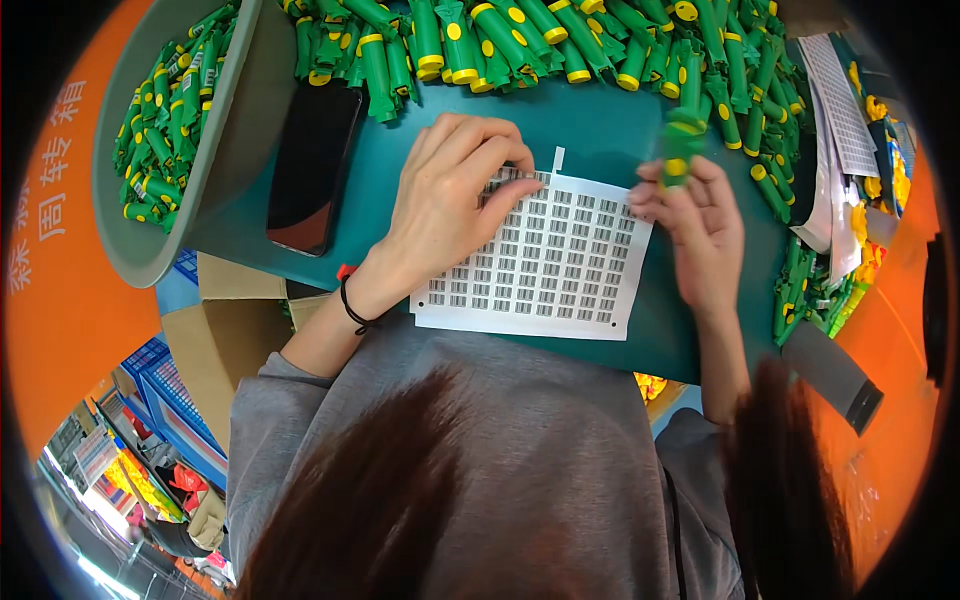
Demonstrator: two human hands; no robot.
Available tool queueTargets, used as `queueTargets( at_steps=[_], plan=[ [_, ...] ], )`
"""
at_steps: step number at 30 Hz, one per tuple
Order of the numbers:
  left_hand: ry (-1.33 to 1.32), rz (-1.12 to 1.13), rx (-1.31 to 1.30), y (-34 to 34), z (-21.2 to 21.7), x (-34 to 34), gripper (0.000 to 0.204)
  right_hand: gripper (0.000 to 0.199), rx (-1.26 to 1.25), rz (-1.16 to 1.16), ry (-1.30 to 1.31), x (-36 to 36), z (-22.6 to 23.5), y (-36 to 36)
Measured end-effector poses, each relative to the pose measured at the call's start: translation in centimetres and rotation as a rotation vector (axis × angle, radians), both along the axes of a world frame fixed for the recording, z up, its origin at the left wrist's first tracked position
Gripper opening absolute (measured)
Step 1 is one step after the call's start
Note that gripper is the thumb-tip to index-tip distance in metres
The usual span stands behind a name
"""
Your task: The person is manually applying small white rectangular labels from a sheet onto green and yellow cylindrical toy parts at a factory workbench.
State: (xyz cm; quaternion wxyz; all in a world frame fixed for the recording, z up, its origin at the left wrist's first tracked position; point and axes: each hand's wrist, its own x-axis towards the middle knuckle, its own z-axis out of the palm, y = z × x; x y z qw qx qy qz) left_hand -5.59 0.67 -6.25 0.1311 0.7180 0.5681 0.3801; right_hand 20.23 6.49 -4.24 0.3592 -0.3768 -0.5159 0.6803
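Note:
A white sheet of barcode labels (560,255) lies on the green tabletop in front of me. My left hand (450,195) rests over its upper left part, thumb and forefinger curled together at the top edge; whether a single label is between them is hidden. Just beyond the sheet's upper right corner, my right hand (700,215) holds a green tube with yellow ends (683,135), roughly upright and smeared by motion. A narrow white strip (559,160) sticks out past the sheet's top edge, right of my left fingertips.
Many like green tubes (520,45) are heaped along the far side and down the right. A grey-green tub (215,150) of them stands at left, beside a dark phone (315,165). An open cardboard box (215,335) sits lower left; papers (835,110) lie at far right.

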Motion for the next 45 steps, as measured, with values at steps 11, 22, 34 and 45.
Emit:
queueTargets(
  at_steps=[11,22,34,45],
  plan=[
    [0.017,-0.006,0.052,-0.4,-0.4,0.3,0.013,0.034,0.08,-0.054,-0.058,-2.1,-2.9,-1.2],
    [-0.116,-0.103,0.15,-0.3,2.1,1.0,0.014,0.038,0.147,-0.086,-0.024,-2.0,-2.5,-1.6],
    [-0.339,-0.164,-0.518,1.2,6.4,2.8,0.013,0.038,0.34,-0.035,0.035,-1.4,-1.2,-2.7],
    [-0.234,-0.172,-0.534,1.5,6.7,3.0,0.014,0.035,0.383,-0.023,-0.041,-1.2,-1.0,-2.5]
  ],
)
